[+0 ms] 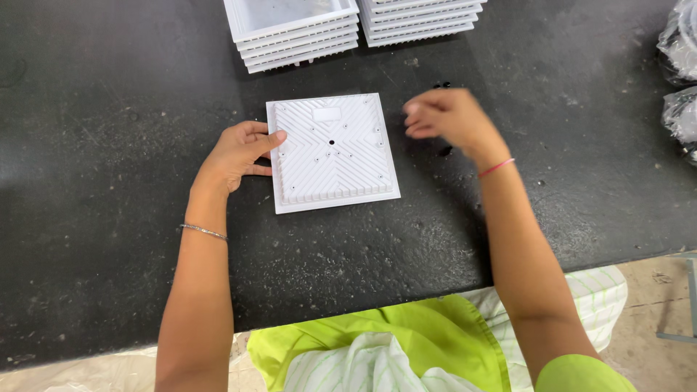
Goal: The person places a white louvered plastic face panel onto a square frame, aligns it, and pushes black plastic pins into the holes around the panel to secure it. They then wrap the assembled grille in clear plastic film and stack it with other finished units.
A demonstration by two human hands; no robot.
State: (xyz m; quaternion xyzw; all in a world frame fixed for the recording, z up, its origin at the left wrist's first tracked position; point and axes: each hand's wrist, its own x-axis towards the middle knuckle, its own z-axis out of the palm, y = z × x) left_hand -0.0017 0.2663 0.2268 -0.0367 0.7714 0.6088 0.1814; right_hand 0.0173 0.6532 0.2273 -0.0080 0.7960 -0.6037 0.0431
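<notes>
Steadying white square panel (pixel 333 152), left hand (pixel 236 154) fingers flat, right hand (pixel 446 117) fingers curled, empty

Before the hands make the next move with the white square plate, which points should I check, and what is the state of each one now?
1. White square plate lies flat on the black table, ribbed side up: ok.
2. Left hand steadies the plate's left edge, thumb on top: ok.
3. Right hand hovers beside the plate's right edge, fingers curled; whether its grip holds a small part: cannot tell.
4. Small black parts lie on the table just behind the right hand: ok.
5. Stacks of white trays stand apart from the plate: ok.
</notes>
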